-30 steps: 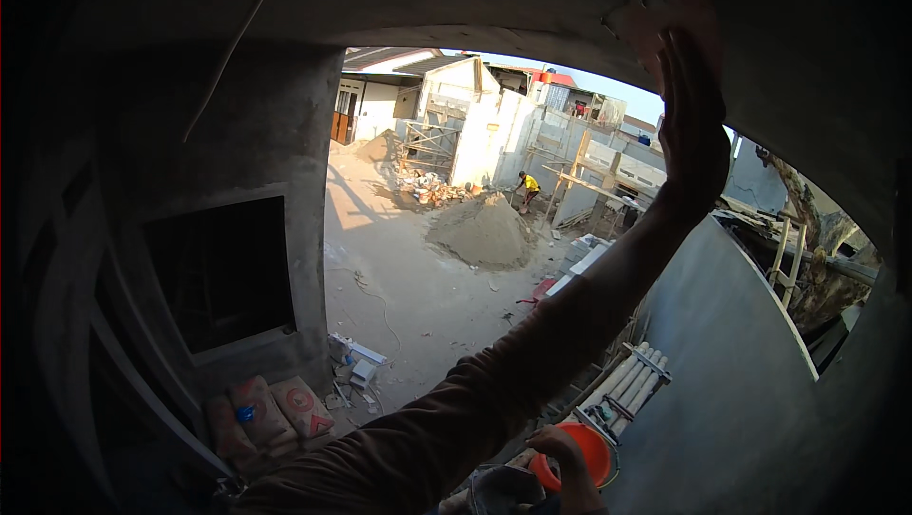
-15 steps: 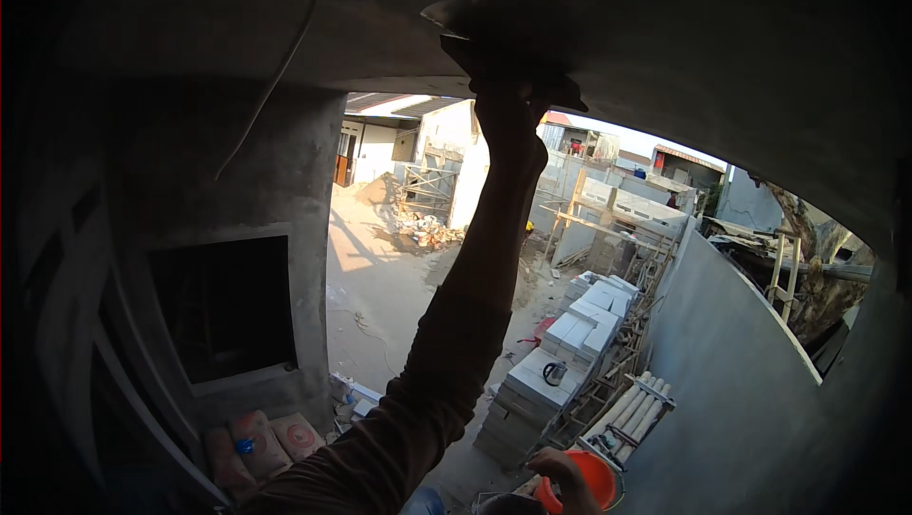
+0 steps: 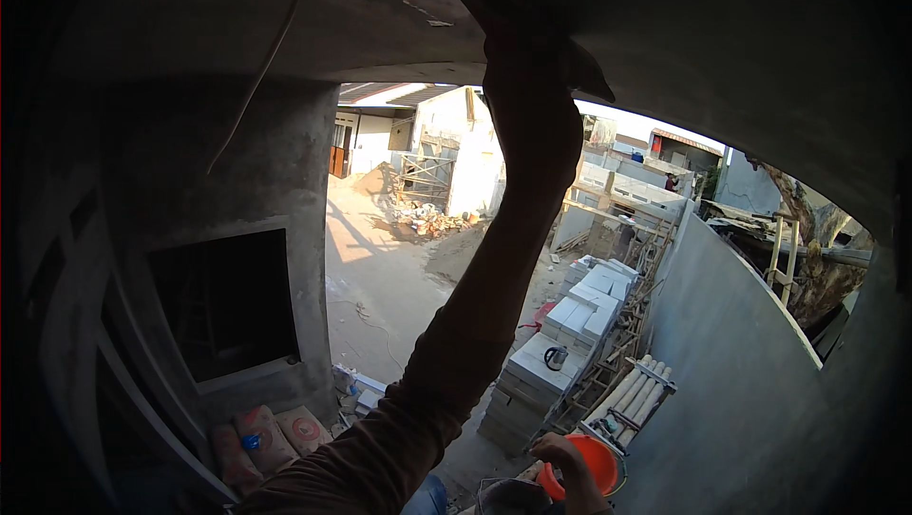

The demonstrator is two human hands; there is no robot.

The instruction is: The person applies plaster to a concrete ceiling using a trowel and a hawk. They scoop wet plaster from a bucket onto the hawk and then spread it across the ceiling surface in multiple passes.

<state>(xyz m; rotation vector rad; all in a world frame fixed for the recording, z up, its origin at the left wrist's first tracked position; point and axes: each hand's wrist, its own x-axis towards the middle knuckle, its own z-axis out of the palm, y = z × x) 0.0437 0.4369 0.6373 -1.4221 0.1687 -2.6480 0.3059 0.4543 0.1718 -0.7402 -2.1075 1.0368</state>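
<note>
My left arm rises through the middle of the view to the dark ceiling. At its top, in deep shade, my left hand [image 3: 532, 64] is closed round a flat plastering trowel [image 3: 591, 73], whose blade lies up at the ceiling [image 3: 380, 2]. The handle is hidden in the dark. Low on the right, my right hand [image 3: 560, 456] hangs in front of an orange bucket [image 3: 597, 466], fingers loosely bent. Nothing shows in it. A paler patch [image 3: 437, 4] with a ragged edge marks the ceiling left of the trowel.
A thin cable [image 3: 261, 73] dangles from the ceiling at left. Filled sacks [image 3: 271, 439] lie below a dark window opening [image 3: 228, 301]. Stacked pale blocks [image 3: 560, 334] carry a kettle [image 3: 556, 357]. A grey wall [image 3: 731, 325] and bamboo poles [image 3: 627, 401] stand to the right.
My left hand and the trowel have moved up and slightly right along the ceiling, uncovering more of the pale patch. My right hand stays by the bucket, a little higher in view.
</note>
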